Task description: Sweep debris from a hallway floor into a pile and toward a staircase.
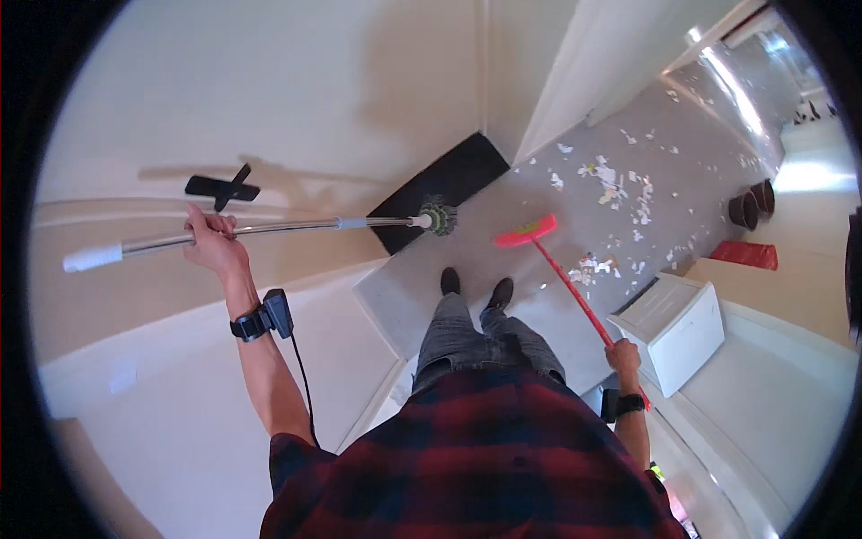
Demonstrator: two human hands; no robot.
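My left hand (217,241) is wrapped around the shiny metal handle of a mop (289,229). The handle has a pale grip at its end and a blue collar partway along. Its round green-grey fringed head (439,219) hangs at the edge of a black rectangular panel or mat (444,188). On the other side, my right hand (623,357) grips the red stick of a broom (569,286). The broom's pinkish-red head (525,232) rests near the grey floor, ahead of my shoes. Each wrist wears a black strap with a device.
Scraps of torn paper (606,178) litter the floor (566,202) ahead and to the right. A white cabinet (683,337) stands at right, near a red object (744,256) and two dark pots (743,210). A black cross-shaped item (222,188) is by the left wall.
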